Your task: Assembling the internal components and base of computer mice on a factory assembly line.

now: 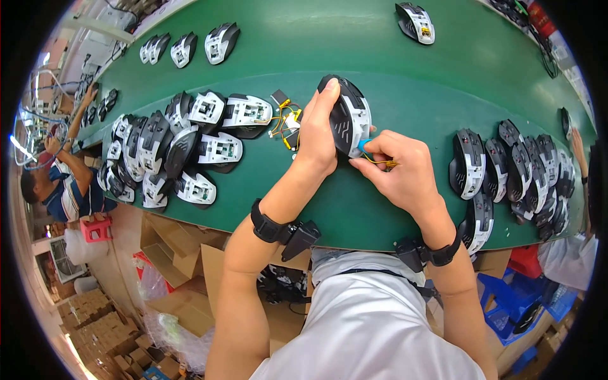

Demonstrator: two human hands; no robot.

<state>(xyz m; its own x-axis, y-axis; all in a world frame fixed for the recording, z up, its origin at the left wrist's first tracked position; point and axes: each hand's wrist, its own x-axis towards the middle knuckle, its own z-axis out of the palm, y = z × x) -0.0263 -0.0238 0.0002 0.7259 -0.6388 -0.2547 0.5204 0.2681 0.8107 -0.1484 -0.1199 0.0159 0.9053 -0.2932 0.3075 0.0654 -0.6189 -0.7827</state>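
Observation:
My left hand [316,130] grips a black and white computer mouse shell [348,117], holding it on its edge on the green belt [405,76]. My right hand [399,168] pinches a small blue part with yellow wires [365,147] at the shell's lower end. Loose yellow and orange wires with a small circuit board [285,120] lie just left of my left hand.
A heap of open mouse shells [183,149] lies at the left, and stacked closed shells [513,174] at the right. Single shells [416,22] sit farther up the belt. Another person [66,183] works at the far left. Cardboard boxes [183,253] stand below the belt.

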